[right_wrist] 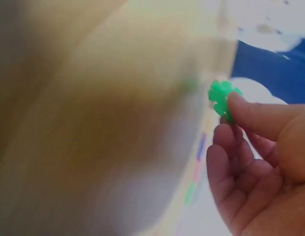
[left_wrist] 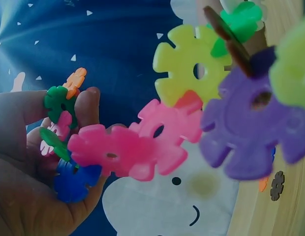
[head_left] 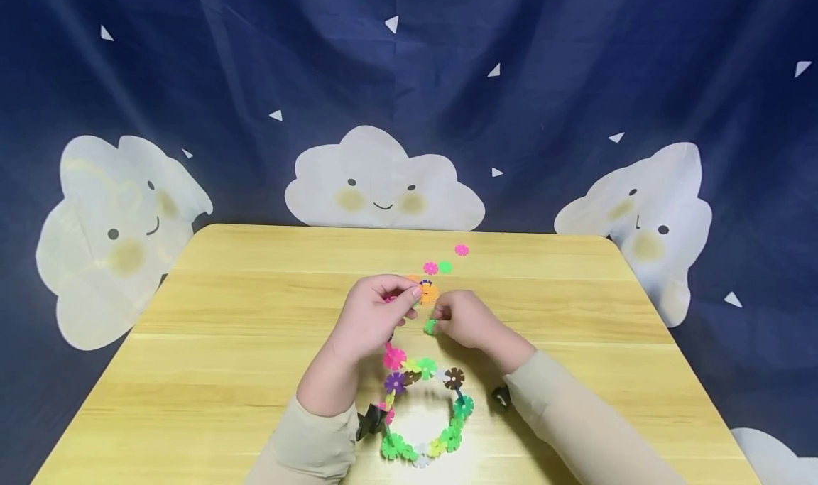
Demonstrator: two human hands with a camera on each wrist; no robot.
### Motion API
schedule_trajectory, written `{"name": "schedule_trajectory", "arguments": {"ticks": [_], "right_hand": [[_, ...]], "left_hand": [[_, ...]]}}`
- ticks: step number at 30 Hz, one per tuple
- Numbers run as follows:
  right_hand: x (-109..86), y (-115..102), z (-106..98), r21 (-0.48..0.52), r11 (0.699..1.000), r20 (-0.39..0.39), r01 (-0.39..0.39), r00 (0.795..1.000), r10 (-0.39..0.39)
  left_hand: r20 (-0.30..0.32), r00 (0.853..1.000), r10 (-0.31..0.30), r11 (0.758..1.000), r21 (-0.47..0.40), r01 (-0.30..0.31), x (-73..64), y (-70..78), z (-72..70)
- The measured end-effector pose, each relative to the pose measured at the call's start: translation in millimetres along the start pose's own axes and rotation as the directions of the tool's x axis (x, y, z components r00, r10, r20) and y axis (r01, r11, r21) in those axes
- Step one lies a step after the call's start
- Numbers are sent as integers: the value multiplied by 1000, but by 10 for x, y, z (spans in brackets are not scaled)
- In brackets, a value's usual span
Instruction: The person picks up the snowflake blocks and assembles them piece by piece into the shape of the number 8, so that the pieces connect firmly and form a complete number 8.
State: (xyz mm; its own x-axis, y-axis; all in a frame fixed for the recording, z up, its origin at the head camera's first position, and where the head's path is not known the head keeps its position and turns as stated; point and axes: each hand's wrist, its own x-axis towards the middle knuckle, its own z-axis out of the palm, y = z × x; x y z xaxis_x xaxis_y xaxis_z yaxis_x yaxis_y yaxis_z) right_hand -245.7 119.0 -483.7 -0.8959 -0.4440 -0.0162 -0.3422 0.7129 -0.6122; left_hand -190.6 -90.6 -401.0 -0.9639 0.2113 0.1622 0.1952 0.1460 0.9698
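Observation:
My left hand (head_left: 375, 316) holds the end of a chain of flower-shaped interlocking discs, pinching it between thumb and fingers. In the left wrist view, that end has a dark green disc (left_wrist: 58, 104) and an orange disc (left_wrist: 76, 82) at the fingertips, with a blue disc (left_wrist: 77, 184) lower in the palm. From there the chain runs through pink discs (left_wrist: 106, 150) to a purple disc (left_wrist: 260, 120). It continues into a many-coloured ring (head_left: 452, 439) near the table's front. Right of the left hand, my right hand (head_left: 466, 319) pinches a single green flower disc (right_wrist: 221, 97) by its edge.
Beyond the hands, loose discs lie on the wooden table (head_left: 243, 314): an orange disc (head_left: 429, 295), a green disc (head_left: 445, 267) and pink discs (head_left: 461, 250). A dark blue curtain (head_left: 255, 52) with clouds hangs behind the far edge. Black wrist gear (head_left: 372, 422) sits by the left sleeve.

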Motion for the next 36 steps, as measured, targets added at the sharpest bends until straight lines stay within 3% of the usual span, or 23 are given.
{"name": "schedule_trajectory", "arguments": {"ticks": [3,5,9,12,15,18,25,28,36], "right_hand": [[-168,-12,-164,97,994,-141,55,989,-41],[-269,-56,-272,164,978,-258,125,963,-80],[-405,-178,-422,260,909,-465,327,867,-179],[-454,-273,-470,277,849,-548,451,800,-246],[-469,-349,-480,242,808,-593,537,741,-315],[-469,-401,-472,179,789,-625,587,687,-370],[-474,-421,-432,85,783,-676,617,613,-410],[-474,-408,-401,35,771,-694,636,571,-439],[-443,-429,-366,-184,696,-696,694,408,-591]], "left_hand": [[-10,1000,-2,1000,5,3,4,1,11],[-20,1000,0,1000,4,0,1,1,16],[-46,999,7,1000,-1,-7,-8,3,24],[-61,998,16,1000,-17,-17,-16,-3,30],[-68,997,20,999,-45,-23,-20,-12,38],[-68,998,13,997,-75,-19,-14,-17,49],[-58,998,-25,992,-127,18,1,18,72],[-47,998,-33,989,-146,26,2,25,76],[-32,999,-38,986,-163,32,-10,41,102]]}}
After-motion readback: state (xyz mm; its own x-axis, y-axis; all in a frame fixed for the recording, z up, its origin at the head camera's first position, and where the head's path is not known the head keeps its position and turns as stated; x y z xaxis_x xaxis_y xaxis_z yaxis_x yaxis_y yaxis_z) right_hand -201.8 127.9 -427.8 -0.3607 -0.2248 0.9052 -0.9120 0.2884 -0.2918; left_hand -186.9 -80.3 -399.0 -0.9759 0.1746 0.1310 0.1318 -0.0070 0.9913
